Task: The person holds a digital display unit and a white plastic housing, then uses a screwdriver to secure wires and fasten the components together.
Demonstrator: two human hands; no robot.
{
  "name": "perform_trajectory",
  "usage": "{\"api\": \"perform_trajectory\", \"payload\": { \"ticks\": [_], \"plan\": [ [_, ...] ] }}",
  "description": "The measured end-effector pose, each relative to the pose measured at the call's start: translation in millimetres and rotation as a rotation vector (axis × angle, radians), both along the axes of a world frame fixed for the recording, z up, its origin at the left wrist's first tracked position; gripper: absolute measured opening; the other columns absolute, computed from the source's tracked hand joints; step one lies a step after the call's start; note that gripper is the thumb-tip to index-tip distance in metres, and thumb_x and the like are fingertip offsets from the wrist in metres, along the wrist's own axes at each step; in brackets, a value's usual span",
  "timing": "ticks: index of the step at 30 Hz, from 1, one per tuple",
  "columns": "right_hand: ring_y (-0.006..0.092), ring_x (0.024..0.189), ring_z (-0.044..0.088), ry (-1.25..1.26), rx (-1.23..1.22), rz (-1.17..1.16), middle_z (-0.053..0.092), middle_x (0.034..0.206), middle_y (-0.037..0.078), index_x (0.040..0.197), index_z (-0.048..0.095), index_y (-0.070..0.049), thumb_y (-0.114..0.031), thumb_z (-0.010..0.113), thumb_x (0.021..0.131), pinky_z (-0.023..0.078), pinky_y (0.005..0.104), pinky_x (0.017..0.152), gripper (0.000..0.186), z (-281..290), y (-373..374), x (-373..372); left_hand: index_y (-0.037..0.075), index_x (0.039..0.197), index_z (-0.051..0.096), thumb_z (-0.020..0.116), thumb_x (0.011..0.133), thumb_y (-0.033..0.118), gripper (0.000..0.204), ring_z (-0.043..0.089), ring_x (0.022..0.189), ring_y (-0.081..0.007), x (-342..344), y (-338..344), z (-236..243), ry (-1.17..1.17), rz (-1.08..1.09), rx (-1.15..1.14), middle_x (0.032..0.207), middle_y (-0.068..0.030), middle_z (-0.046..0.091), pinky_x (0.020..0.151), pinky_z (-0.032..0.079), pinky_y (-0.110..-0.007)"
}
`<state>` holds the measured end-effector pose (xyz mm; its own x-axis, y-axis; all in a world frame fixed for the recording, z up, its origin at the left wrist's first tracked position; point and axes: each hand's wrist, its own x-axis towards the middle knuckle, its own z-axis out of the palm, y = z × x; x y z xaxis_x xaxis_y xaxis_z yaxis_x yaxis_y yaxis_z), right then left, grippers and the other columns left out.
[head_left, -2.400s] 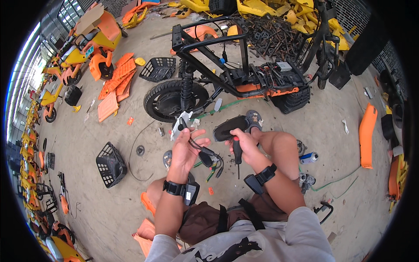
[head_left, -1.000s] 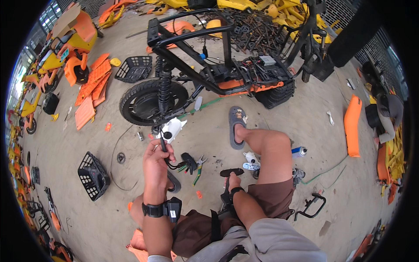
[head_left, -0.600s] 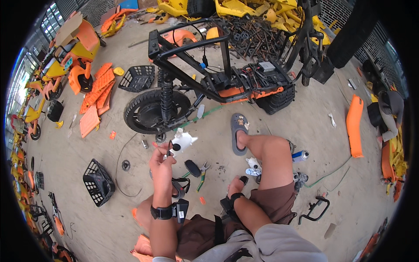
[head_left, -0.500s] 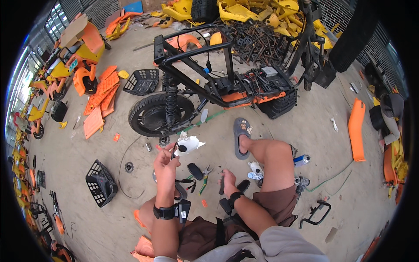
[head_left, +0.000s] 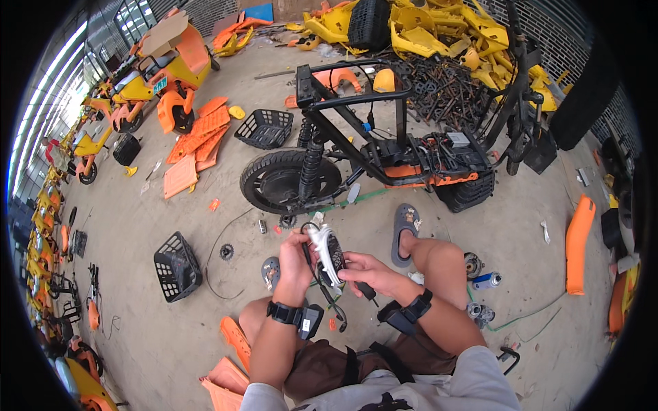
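Note:
Raised in front of me is a white plastic housing [head_left: 334,259] with a dark inner side and a black cable attached. My left hand [head_left: 295,259] is closed on its left edge and on the cable, which loops down below the part. From the right, my right hand [head_left: 370,272] meets the housing's edge with its fingertips. A slim black handle [head_left: 368,292] sticks out below that hand, held in its fingers; its working end is hidden. Beyond my hands stands a stripped black scooter frame [head_left: 356,103] with its rear wheel [head_left: 288,181].
Black baskets [head_left: 177,267] lie left and behind. A small sprocket [head_left: 226,252] and a wire are on the floor. To my right are a blue spray can [head_left: 486,281] and an orange panel [head_left: 580,245]. Yellow panels [head_left: 418,34] and rusty metal parts [head_left: 445,85] pile up at the back.
My right hand has come up from low near the floor to the white housing. The housing has been turned from flat to edge-on. My view has shifted left.

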<state>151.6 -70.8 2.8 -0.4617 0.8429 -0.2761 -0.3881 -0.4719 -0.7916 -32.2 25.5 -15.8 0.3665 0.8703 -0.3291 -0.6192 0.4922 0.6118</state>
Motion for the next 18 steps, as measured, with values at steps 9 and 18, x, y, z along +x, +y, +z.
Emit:
{"api": "perform_trajectory", "payload": {
  "ticks": [9,18],
  "plan": [
    [0.0097,0.06,0.056,-0.044,0.149,-0.399,0.065,0.089,0.007,0.114,0.055,-0.001,-0.014,0.065,0.091,0.045,0.0222,0.053,0.028,10.6,-4.0,18.9,0.001,0.132,0.051,0.052,0.097,0.013,0.036,0.06,0.107,-0.0169,26.2,-14.5,8.5,0.701,0.174,0.707,0.118,-0.0099,0.063,0.087,0.048,-0.026],
    [0.0074,0.059,0.055,-0.108,0.167,-0.435,0.066,0.089,0.006,0.116,0.055,-0.001,-0.01,0.066,0.091,0.043,0.0218,0.051,0.029,-4.7,-4.7,21.1,-0.005,0.132,0.051,0.058,0.096,0.01,0.039,0.061,0.092,-0.0118,26.1,-24.8,27.4,0.429,-0.269,0.484,0.106,-0.0081,0.066,0.082,0.049,-0.026]
  ]
}}
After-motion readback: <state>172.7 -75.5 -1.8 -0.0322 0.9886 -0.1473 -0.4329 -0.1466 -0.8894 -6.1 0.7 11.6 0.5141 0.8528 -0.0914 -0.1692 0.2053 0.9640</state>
